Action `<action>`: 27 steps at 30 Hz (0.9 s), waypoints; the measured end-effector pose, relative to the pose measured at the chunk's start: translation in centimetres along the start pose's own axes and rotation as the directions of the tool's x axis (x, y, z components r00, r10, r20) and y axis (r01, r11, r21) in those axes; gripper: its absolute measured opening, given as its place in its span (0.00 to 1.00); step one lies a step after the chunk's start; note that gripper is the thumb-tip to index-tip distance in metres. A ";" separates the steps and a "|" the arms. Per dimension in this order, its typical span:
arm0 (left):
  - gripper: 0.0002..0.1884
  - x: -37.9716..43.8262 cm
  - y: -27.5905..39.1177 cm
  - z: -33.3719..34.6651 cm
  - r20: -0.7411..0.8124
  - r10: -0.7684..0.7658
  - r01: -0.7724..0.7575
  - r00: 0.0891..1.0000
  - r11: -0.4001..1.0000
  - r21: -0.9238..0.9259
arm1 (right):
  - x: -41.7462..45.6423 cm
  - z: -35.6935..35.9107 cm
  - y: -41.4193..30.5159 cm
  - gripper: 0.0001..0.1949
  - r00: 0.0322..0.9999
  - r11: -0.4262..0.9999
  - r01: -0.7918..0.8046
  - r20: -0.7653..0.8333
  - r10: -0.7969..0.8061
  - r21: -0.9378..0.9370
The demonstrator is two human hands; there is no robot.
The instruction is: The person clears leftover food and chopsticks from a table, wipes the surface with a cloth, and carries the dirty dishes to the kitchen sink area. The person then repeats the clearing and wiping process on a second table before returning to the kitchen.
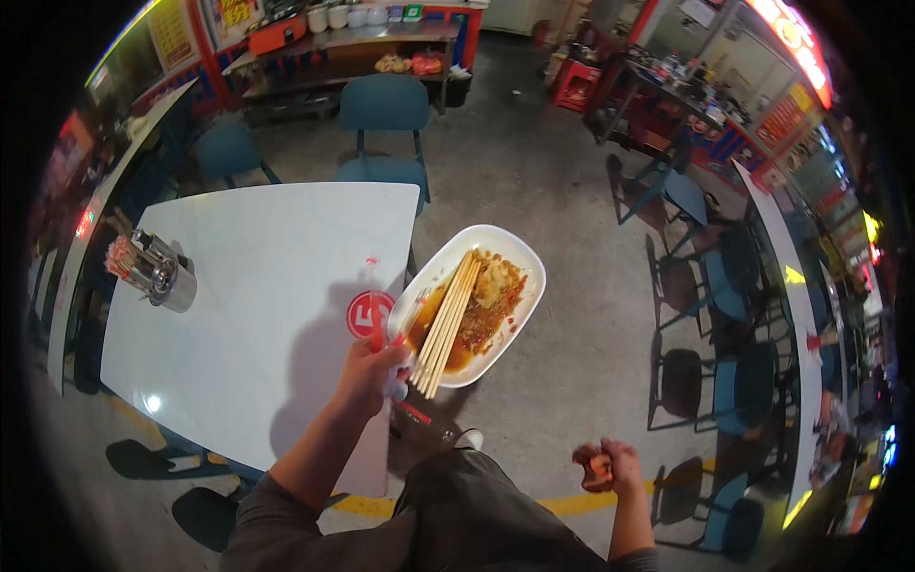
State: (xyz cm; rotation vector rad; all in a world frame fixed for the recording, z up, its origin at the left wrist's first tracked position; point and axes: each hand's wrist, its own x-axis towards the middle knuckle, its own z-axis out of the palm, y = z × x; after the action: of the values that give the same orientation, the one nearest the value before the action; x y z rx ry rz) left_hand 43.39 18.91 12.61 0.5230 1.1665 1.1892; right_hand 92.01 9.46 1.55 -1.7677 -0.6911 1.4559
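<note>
My left hand [373,373] grips the near-left rim of a white oval plate [532,268], held tilted just beyond the table's edge. Brown sauce, a pale lump of food [495,280] and chopped red bits lie on the plate. Several pale wooden chopsticks [447,322] rest lengthwise across it. Red and clear plastic pieces show about the same hand; exactly what they are is unclear. Below it appears a clear bottle-like item with a red label [414,412], partly hidden. Low on the right, my right hand [623,465] is closed around a reddish-brown object [593,468], too blurred to name.
The white table [250,243] stands left, with a metal holder [174,286] of wrapped sticks. Blue chairs [384,104] surround it. More chairs [725,286] line another table [779,250] at right. A steel shelf [343,36] and red stool [577,84] stand further off.
</note>
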 end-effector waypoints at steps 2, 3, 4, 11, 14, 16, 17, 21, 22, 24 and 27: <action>0.07 3.5 0.7 3.3 -0.084 -0.025 0.027 0.996 0.999 0.019 | 3.9 -6.9 2.4 0.17 0.984 0.981 -0.173 -0.064 0.167 -0.091; 0.07 5.6 1.2 5.2 -0.101 0.008 -0.009 0.995 1.000 -0.009 | 6.1 -10.6 3.8 0.19 0.966 0.965 -0.236 -0.133 0.221 -0.111; 0.06 7.9 1.7 7.1 -0.127 0.013 -0.017 0.992 0.999 -0.031 | 8.6 -14.1 5.2 0.19 0.921 0.933 -0.360 -0.155 0.356 0.002; 0.05 23.1 2.5 18.4 -0.245 0.015 -0.046 0.969 0.991 -0.122 | 32.0 -22.9 -7.0 0.07 0.958 0.801 0.283 0.128 -0.255 -0.527; 0.05 29.3 4.0 22.6 -0.326 0.023 -0.093 0.945 0.975 -0.203 | 40.2 -11.0 -23.8 0.05 0.894 0.760 0.444 0.290 -0.341 -0.475; 0.05 33.6 5.4 25.7 -0.382 0.028 -0.123 0.924 0.966 -0.228 | 42.7 -1.4 -34.8 0.14 0.793 0.599 0.607 0.455 -0.405 -0.523; 0.04 35.7 6.2 27.0 -0.410 0.064 -0.171 0.910 0.958 -0.229 | 43.3 3.5 -39.2 0.16 0.530 0.283 0.842 0.606 -0.593 -0.460; 0.04 44.7 9.6 30.0 -0.470 0.067 -0.201 0.880 0.949 -0.242 | 45.4 18.8 -50.3 0.24 0.166 -0.127 0.947 0.789 -0.592 -0.294; 0.04 47.4 10.1 30.5 -0.501 0.071 -0.218 0.863 0.945 -0.242 | 46.7 21.6 -52.0 0.25 0.132 -0.170 0.946 0.806 -0.576 -0.277; 0.07 53.4 11.4 31.0 -0.503 0.110 -0.264 0.857 0.933 -0.246 | 50.5 26.6 -55.0 0.27 0.044 -0.287 0.924 0.818 -0.574 -0.251; 0.06 63.3 15.1 30.3 -0.612 0.154 -0.267 0.776 0.959 -0.097 | 57.9 33.0 -59.7 0.34 -0.079 -0.397 0.898 0.819 -0.568 -0.189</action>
State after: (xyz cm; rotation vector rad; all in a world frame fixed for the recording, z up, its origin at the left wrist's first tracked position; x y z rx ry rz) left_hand 59.64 88.73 9.85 0.1274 1.5420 1.7177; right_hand 74.85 96.56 13.11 -0.6002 -2.5906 0.1169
